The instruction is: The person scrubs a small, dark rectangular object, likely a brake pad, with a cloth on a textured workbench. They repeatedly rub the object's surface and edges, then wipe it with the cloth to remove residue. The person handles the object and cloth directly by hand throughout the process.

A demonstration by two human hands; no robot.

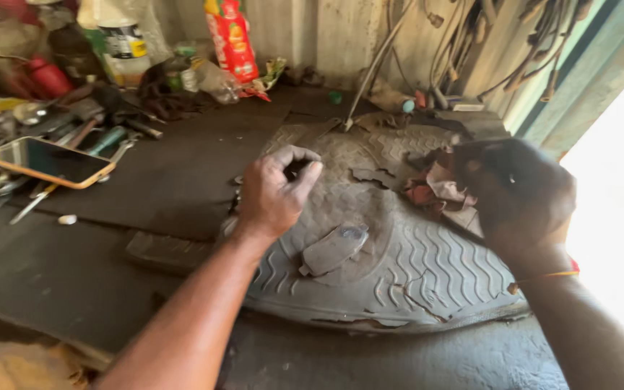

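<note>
The left hand (pixel 274 195) hovers above the worn rubber mat (pixel 413 267), fingers curled narrow, pinching nothing visible. The right hand (pixel 521 195) rests knuckles-up on crumpled sandpaper scraps (pixel 438 189); its grip cannot be determined. A grey brake pad (pixel 334 249) lies on the mat, just below the left hand.

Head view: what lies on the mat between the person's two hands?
Between the left hand and right hand, the head view shows bare ribbed rubber mat with torn holes, plus crumpled reddish rags.
</note>
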